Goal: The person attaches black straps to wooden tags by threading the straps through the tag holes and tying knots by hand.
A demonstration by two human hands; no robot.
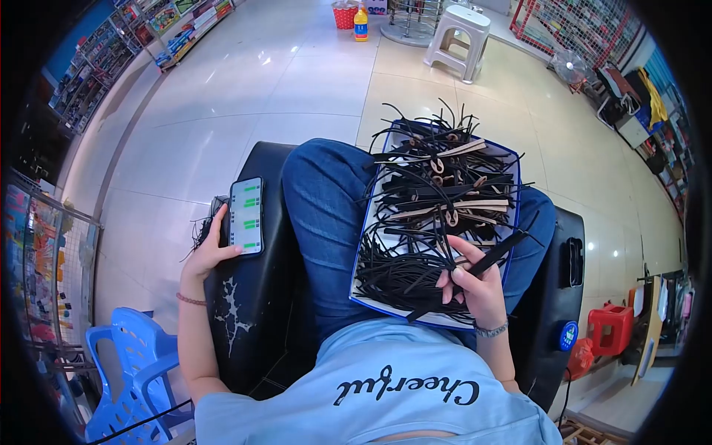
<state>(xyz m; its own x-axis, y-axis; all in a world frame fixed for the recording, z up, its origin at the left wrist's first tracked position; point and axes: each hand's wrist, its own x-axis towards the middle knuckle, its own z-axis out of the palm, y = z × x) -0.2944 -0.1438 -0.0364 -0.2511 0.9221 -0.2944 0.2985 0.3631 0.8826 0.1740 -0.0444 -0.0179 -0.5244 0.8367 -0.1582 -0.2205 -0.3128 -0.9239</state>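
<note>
My left hand (211,251) is at the left armrest, its thumb at the lower corner of a smartphone (247,216) and a finger along the phone's edge. The lit screen shows a chat with green bubbles. Over the box on my lap, my right hand (478,285) is closed on a black strap (498,253) with thin cord ends. The shallow box (361,291) has a blue rim and white inside. Black cords (404,271) fill its near part, and bundles of black and tan strips (475,210) lie across the rest, some hanging over the rim.
More black cords (199,236) hang beside the left armrest (256,297), whose cover is peeling. A blue plastic chair (137,356) stands at the left, a red stool (611,328) at the right. Ahead on the tiled floor are a white stool (460,41) and a yellow bottle (360,25).
</note>
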